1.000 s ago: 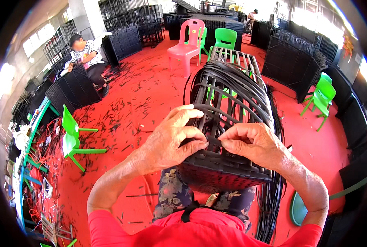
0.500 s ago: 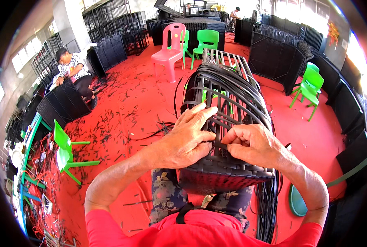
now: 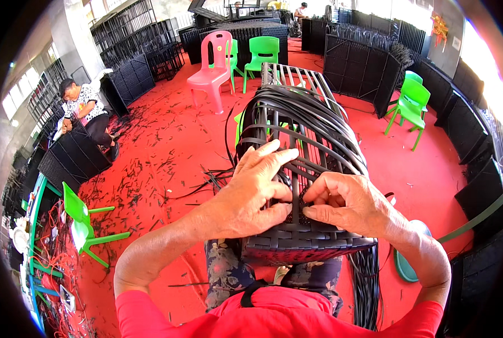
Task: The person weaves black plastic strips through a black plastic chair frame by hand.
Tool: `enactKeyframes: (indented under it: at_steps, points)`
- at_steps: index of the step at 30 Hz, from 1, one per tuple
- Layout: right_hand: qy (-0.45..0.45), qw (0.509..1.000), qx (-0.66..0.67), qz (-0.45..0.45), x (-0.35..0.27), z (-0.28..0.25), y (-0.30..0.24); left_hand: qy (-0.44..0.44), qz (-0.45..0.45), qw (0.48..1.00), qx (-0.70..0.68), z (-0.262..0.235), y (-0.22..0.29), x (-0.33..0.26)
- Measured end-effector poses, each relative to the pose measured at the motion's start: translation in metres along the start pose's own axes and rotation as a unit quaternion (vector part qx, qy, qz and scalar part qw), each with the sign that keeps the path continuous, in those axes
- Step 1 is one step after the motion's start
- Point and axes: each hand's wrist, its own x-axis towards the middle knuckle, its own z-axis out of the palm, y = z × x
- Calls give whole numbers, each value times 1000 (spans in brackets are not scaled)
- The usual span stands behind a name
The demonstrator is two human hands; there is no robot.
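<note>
A half-woven black frame (image 3: pixel 305 241) stands directly before a seated person, its near end over the thighs and its far end pointing into a busy workshop. Flat dark strips close the near end in a tight weave, while open gaps show between the bars farther along. A thick sheaf of loose strips (image 3: pixel 302 107) arches over the frame's middle, and a hanging bundle (image 3: pixel 366 290) drops down its right side.

The left hand (image 3: pixel 257 194) lies on the near left part of the weave, its grip apart, two fingers stretched forward across the strips and the thumb pointing inward. Opposite it, the right hand (image 3: pixel 350 205) bends over the same spot, forefinger and thumb curled near each other; whether that grip closes on a strip cannot be told. The two hands are just beside one another, with one lengthwise bar showing between them.

Below, the worker wears floral trousers (image 3: pixel 229 267) and a red shirt (image 3: pixel 279 307). Dark scraps (image 3: pixel 144 163) litter the red floor (image 3: pixel 431 186) to the left, where a green chair (image 3: pixel 81 225) stands. Past the frame are a pink chair (image 3: pixel 209 81) and another green seat (image 3: pixel 262 53); a third green one (image 3: pixel 413 101) is at right, near black panels (image 3: pixel 358 70). At far left, a co-worker (image 3: pixel 85 104) in a patterned top leans over a dark panel (image 3: pixel 74 155).
</note>
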Motion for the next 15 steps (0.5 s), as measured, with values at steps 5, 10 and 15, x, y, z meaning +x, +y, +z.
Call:
enactKeyframes:
  at_steps: [5,10,15]
  points:
    - [30,999,-26,26,-1,1,-9,100,6,994,-38,-3,5,-7]
    - [80,984,-118,-103,4,-1,-5,202,-21,978,-39,-30,21,-31]
    - [1,995,-83,-61,7,4,-30,95,-185,909,-361,-19,16,-42]
